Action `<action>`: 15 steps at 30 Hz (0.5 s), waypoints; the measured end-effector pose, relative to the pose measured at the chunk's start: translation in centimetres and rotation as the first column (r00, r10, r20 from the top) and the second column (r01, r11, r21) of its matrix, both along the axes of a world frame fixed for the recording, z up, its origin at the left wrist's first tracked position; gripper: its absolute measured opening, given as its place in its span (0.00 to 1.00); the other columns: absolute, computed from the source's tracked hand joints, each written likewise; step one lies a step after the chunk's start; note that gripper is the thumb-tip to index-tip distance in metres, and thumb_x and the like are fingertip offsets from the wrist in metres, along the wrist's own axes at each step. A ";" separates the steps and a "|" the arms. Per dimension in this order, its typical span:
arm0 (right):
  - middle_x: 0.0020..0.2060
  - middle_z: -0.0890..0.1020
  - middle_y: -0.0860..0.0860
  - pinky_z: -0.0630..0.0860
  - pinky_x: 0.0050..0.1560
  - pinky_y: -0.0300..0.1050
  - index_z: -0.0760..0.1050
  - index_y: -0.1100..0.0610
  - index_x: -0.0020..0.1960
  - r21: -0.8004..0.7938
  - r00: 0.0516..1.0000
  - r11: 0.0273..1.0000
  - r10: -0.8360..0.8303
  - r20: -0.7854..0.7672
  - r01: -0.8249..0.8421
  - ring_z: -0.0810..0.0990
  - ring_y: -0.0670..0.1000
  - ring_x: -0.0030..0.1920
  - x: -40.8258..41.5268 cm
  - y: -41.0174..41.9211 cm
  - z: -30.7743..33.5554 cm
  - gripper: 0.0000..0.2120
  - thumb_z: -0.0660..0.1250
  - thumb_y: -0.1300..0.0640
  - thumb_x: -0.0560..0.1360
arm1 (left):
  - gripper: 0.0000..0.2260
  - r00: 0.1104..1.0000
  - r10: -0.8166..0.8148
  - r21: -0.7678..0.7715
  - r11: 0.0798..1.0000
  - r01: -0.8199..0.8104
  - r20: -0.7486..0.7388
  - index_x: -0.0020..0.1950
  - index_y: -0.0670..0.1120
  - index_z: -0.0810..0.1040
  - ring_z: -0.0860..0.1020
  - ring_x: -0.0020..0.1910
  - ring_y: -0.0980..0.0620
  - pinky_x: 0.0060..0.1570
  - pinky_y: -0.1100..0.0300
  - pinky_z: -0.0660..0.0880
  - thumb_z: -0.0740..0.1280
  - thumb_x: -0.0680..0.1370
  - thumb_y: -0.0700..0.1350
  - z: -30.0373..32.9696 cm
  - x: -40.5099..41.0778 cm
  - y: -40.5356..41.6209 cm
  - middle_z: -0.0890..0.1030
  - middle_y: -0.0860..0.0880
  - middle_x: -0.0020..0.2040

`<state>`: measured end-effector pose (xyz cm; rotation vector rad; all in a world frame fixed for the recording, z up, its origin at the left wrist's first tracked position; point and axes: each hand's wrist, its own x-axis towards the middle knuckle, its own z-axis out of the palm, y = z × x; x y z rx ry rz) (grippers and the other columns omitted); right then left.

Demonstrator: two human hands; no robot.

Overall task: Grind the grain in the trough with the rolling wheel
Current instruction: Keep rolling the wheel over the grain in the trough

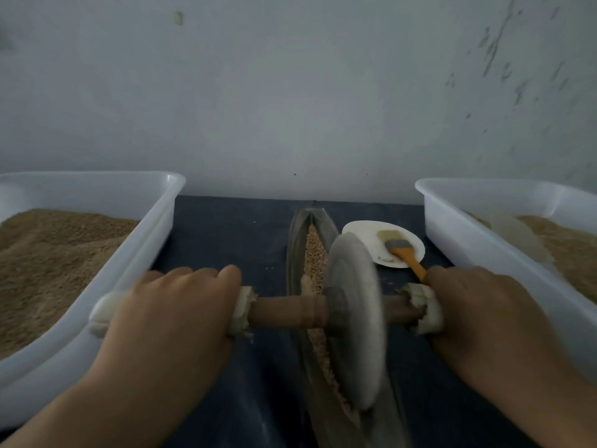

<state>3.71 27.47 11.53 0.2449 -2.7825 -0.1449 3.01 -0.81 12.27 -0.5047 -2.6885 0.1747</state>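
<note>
While both hands grip the axle, status as follows:
left hand (pixel 168 313): fingers curled over the pale padded grip at the left end of the wooden axle (pixel 287 313), palm down.
right hand (pixel 478 315): wrapped round the padded grip at the right end, knuckles up.
rolling wheel (pixel 353 321): grey disc, upright on edge, seated in the trough, slightly motion-blurred.
trough (pixel 298 253): narrow, boat-shaped, dark metal, lying lengthwise away from the viewer on the dark blue table (pixel 226 234).
grain (pixel 312 253): along the trough groove, whole kernels beyond the wheel, finer pale meal beside and nearer than it.
left tub (pixel 151 240): white plastic, heaped with brown grain.
right tub (pixel 458 234): white plastic, also holding grain.
plate (pixel 361 232): white, between trough and right tub.
brush (pixel 403 252): orange handle, bristles resting on the plate.
</note>
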 end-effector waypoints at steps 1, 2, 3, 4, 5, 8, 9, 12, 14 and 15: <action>0.26 0.66 0.43 0.56 0.30 0.39 0.64 0.49 0.33 -0.050 0.994 0.997 0.054 -0.091 -0.058 0.63 0.46 0.26 -0.2 0.1 -0.1 0.24 0.79 0.58 0.51 | 0.15 0.999 0.050 -0.004 0.999 -0.050 0.003 0.37 0.56 0.58 0.68 0.32 0.60 0.31 0.67 0.59 0.65 0.72 0.53 -0.7 -0.8 -0.1 0.68 0.56 0.35; 0.26 0.70 0.46 0.59 0.30 0.40 0.68 0.52 0.33 -0.049 0.978 0.994 0.086 -0.188 -0.097 0.67 0.50 0.25 -0.9 0.1 -0.2 0.22 0.79 0.61 0.48 | 0.13 0.994 0.107 0.013 0.994 -0.108 0.036 0.37 0.57 0.57 0.68 0.33 0.61 0.31 0.66 0.59 0.62 0.74 0.53 -1.0 -1.7 -0.1 0.68 0.57 0.36; 0.27 0.73 0.50 0.61 0.30 0.43 0.73 0.55 0.35 -0.012 0.964 0.994 0.101 -0.245 -0.107 0.71 0.54 0.27 -1.8 0.1 -0.4 0.19 0.78 0.62 0.49 | 0.13 0.989 0.136 0.061 0.988 -0.140 0.062 0.37 0.56 0.58 0.69 0.34 0.61 0.31 0.65 0.60 0.62 0.75 0.53 -1.4 -2.5 0.0 0.68 0.57 0.36; 0.29 0.76 0.52 0.64 0.31 0.45 0.76 0.57 0.38 0.036 0.952 0.994 0.105 -0.289 -0.099 0.74 0.57 0.29 -3.1 -0.1 -0.5 0.18 0.77 0.63 0.50 | 0.13 0.986 0.147 0.116 0.981 -0.155 0.075 0.37 0.55 0.58 0.70 0.35 0.60 0.33 0.63 0.62 0.63 0.75 0.53 -1.8 -3.6 0.1 0.69 0.57 0.36; 0.31 0.78 0.54 0.66 0.32 0.46 0.77 0.58 0.40 0.057 0.947 0.995 0.095 -0.307 -0.081 0.75 0.58 0.31 -4.5 -0.4 -0.4 0.17 0.77 0.63 0.53 | 0.13 0.987 0.146 0.168 0.974 -0.155 0.064 0.38 0.54 0.59 0.72 0.36 0.57 0.35 0.61 0.65 0.64 0.74 0.52 -2.4 -4.8 0.0 0.69 0.57 0.36; 0.38 0.79 0.56 0.63 0.38 0.48 0.73 0.58 0.44 0.071 0.966 0.997 -0.016 -0.260 0.035 0.76 0.59 0.40 -9.1 -1.1 -0.5 0.10 0.71 0.62 0.66 | 0.11 0.985 0.170 0.233 0.959 -0.158 -0.030 0.44 0.50 0.63 0.77 0.39 0.48 0.37 0.57 0.68 0.66 0.73 0.48 -2.9 -8.7 0.1 0.75 0.52 0.39; 0.41 0.79 0.56 0.60 0.39 0.47 0.72 0.58 0.46 0.071 0.964 0.995 -0.053 -0.262 0.074 0.76 0.58 0.43 -10.6 -1.1 -0.7 0.08 0.68 0.62 0.69 | 0.11 0.979 0.187 0.222 0.961 -0.166 -0.077 0.46 0.49 0.63 0.78 0.40 0.46 0.37 0.56 0.67 0.66 0.73 0.46 -2.7 -9.9 0.2 0.77 0.50 0.41; 0.38 0.80 0.58 0.60 0.38 0.47 0.73 0.60 0.44 0.042 0.934 0.992 -0.099 -0.342 0.121 0.77 0.60 0.41 -13.2 -1.0 -1.2 0.08 0.66 0.68 0.67 | 0.10 0.959 0.251 0.215 0.951 -0.221 -0.127 0.46 0.47 0.66 0.78 0.43 0.43 0.39 0.55 0.63 0.66 0.72 0.43 -1.7 -12.5 0.3 0.79 0.47 0.43; 0.32 0.79 0.60 0.61 0.35 0.47 0.73 0.62 0.38 0.018 0.915 0.995 -0.083 -0.396 0.099 0.77 0.61 0.35 -13.3 -1.3 -1.3 0.10 0.69 0.72 0.61 | 0.09 0.954 0.276 0.192 0.949 -0.252 -0.114 0.44 0.48 0.65 0.77 0.44 0.44 0.40 0.55 0.63 0.66 0.72 0.43 -2.0 -13.2 0.3 0.78 0.47 0.44; 0.30 0.78 0.60 0.62 0.34 0.46 0.73 0.63 0.37 0.017 0.905 0.996 -0.070 -0.420 0.085 0.76 0.61 0.33 -12.9 -1.3 -1.4 0.11 0.70 0.73 0.58 | 0.09 0.953 0.284 0.171 0.949 -0.264 -0.104 0.42 0.48 0.64 0.77 0.44 0.45 0.40 0.56 0.63 0.66 0.72 0.43 -2.2 -13.1 0.2 0.78 0.48 0.43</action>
